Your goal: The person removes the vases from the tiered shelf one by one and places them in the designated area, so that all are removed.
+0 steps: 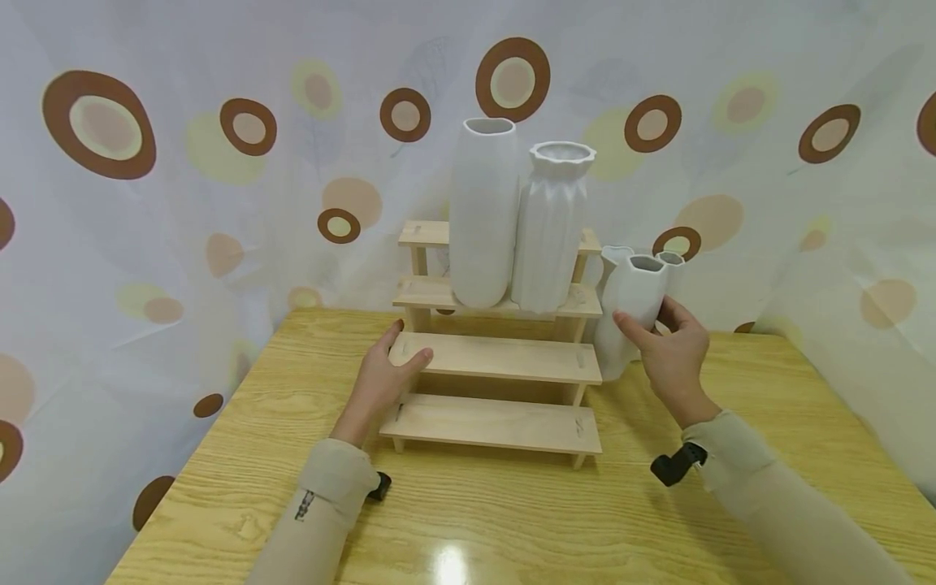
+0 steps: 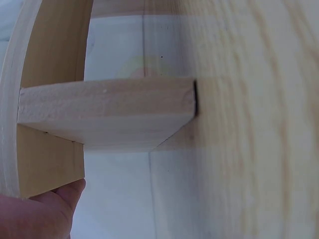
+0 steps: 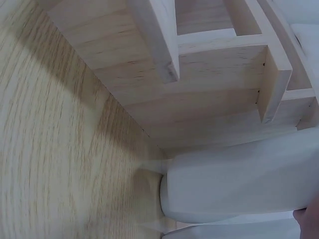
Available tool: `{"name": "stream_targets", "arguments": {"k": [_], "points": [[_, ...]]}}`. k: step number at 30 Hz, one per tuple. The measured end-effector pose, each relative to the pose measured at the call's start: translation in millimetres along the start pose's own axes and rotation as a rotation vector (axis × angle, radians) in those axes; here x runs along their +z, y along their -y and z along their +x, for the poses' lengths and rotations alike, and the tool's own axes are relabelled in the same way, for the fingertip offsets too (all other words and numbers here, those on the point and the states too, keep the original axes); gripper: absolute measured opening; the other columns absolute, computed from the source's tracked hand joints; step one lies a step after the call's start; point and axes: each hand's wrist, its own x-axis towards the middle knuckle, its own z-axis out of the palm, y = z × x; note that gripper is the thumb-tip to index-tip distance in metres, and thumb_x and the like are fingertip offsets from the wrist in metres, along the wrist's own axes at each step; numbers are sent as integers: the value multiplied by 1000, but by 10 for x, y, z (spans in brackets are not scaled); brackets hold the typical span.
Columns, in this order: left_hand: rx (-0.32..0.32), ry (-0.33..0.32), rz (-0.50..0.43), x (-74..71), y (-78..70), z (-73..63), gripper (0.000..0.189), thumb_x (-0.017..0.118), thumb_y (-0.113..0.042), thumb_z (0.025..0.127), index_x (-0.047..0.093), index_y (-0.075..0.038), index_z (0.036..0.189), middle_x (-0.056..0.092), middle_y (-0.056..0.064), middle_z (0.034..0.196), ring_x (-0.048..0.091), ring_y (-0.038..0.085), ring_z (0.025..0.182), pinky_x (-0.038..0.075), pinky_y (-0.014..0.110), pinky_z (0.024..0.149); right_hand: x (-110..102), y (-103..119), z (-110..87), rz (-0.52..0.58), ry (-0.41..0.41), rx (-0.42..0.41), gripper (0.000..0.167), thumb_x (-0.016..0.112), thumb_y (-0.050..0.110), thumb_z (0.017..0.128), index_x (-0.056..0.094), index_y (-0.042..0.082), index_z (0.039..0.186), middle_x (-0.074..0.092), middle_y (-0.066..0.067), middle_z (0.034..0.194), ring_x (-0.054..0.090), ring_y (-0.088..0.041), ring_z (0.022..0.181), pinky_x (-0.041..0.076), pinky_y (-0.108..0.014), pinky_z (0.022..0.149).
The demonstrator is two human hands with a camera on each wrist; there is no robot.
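A stepped wooden display stand stands on the table. My left hand grips the left end of one of its middle boards, thumb on top; in the left wrist view the fingers curl round the wood edge. A white vase with an angular mouth is held in my right hand beside the stand's right side. In the right wrist view the vase has its base close to the tabletop; I cannot tell whether it touches. A tall smooth white vase and a pleated white vase stand upright on the stand's second-highest board.
Behind the held vase are two more white vases, one with a wavy rim and one with a small round mouth, mostly hidden. The wood-grain table meets a patterned cloth backdrop at the back.
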Motion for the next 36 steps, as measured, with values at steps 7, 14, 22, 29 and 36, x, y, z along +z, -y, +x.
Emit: {"name": "stream_targets", "arguments": {"k": [7,14,22,29,36], "points": [[13,0,-4,2,1,-8,94,65,-60,88,23,-14,159,23,3,161,18,28,148,23,52,116,21,-37,-5,11,3,-7,64,86,24,79,61,7,134,60,-7,127,54,-18,113,49,-34,98],[19,-4,-8,14,10,-9,94,65,-61,88,23,-13,158,24,4,161,19,29,147,22,51,116,38,-92,-4,-1,-7,-21,64,87,25,78,62,6,134,61,-8,125,55,-17,111,50,-33,96],[-1,-11,-22,28,37,-1,95,66,-61,87,23,-16,159,26,2,160,24,25,146,26,47,116,60,-193,23,17,-8,-8,66,87,25,77,61,8,135,60,-8,127,54,-18,113,51,-28,92],[-9,-8,-30,18,24,-5,94,65,-62,87,23,-18,159,25,1,160,21,25,147,24,48,116,85,-202,35,25,-14,-22,64,87,25,77,62,6,133,60,-7,124,55,-17,112,51,-28,92],[-8,-10,-26,5,14,-4,95,65,-63,87,24,-16,159,24,2,161,20,27,147,24,51,116,123,-213,25,-16,-11,-10,66,87,27,77,61,8,135,60,-8,127,54,-17,113,49,-36,98]]}}
